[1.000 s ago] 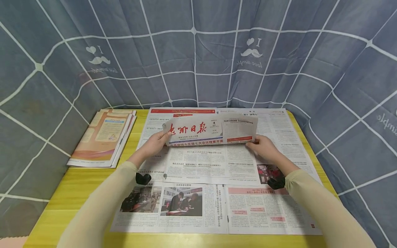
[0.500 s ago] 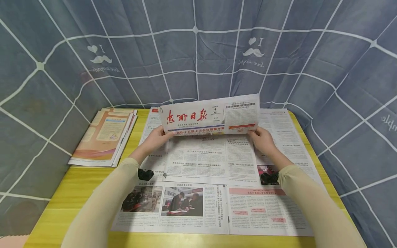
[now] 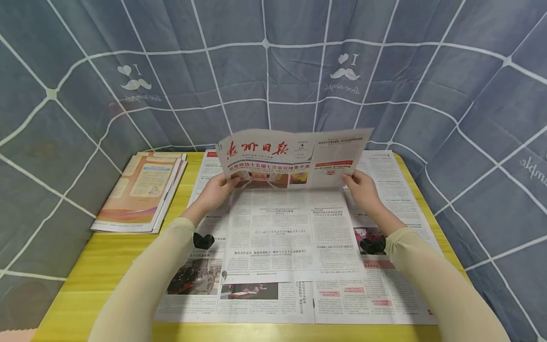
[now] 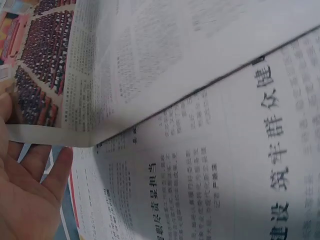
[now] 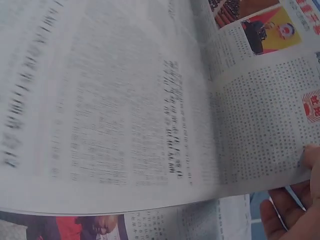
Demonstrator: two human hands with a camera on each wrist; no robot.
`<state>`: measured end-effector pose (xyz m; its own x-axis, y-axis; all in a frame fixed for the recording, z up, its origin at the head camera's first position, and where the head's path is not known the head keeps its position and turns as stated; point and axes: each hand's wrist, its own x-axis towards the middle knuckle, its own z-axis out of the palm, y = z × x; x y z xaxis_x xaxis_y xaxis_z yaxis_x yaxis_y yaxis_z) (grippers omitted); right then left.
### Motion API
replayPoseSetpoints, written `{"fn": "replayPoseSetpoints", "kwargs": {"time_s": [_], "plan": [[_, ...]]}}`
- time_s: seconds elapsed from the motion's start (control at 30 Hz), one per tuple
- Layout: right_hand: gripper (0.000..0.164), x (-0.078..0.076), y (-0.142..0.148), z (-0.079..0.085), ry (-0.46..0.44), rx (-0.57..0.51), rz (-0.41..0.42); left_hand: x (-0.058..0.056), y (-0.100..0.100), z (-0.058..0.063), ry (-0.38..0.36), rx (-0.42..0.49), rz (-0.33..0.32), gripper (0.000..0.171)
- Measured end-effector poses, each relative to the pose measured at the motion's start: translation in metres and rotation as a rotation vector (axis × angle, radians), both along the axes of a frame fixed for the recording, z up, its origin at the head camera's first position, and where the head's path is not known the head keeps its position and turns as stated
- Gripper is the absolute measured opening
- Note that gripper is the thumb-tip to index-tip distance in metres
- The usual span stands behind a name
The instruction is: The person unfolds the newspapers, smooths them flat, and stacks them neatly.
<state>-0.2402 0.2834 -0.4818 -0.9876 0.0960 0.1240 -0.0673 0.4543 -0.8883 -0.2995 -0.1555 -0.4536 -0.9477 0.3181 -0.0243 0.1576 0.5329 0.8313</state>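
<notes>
My left hand (image 3: 215, 192) pinches one side of the newspaper (image 3: 290, 209) at about ten o'clock, thumb on the printed face and the other fingers (image 4: 60, 172) reaching behind the edge. My right hand (image 3: 361, 190) matches it at about two o'clock, thumb on the page near a small red block of print. Both sets of fingers are closed just to the thickness of the paper and have hold of nothing else.

Between them the newspaper bends across its width: the panel with the red masthead tilts up toward twelve, and the lower panel runs down toward six. Whether its near edge touches the newspaper sheets (image 3: 384, 297) beneath, I can't tell.

I judge it very light and limp, with no stiffness beyond what its folds lend; the top edge already waves. Newsprint should be dry enough not to slip, but it would crease under a hard squeeze and tear if my hands pulled apart unevenly. The side edges near the bend seem the right hold, opposite each other, thumbs flat and pressure light; a grip on one corner alone would let the rest flop.

Further out, the sheets lie spread over the yellow wood-grain tabletop (image 3: 102, 266). A stack of booklets (image 3: 138, 192) sits at nine o'clock, well apart from my left hand, and a grey checked curtain (image 3: 295, 76) hangs at twelve.
</notes>
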Motion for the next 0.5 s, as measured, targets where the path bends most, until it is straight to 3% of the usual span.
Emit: {"fn": "replayPoseSetpoints", "kwargs": {"time_s": [0.13, 0.37, 0.5], "plan": [[0.051, 0.001, 0.0, 0.003, -0.042, -0.013, 0.004, 0.0, 0.001, 0.002, -0.033, 0.029, 0.058, 0.053], [0.043, 0.003, 0.003, -0.004, -0.145, 0.068, 0.053, 0.001, 0.006, 0.002, -0.068, 0.115, 0.119, 0.057], [0.046, 0.005, 0.006, -0.009, -0.141, 0.075, 0.049, 0.002, 0.01, 0.002, -0.081, 0.146, 0.141, 0.057]]}}
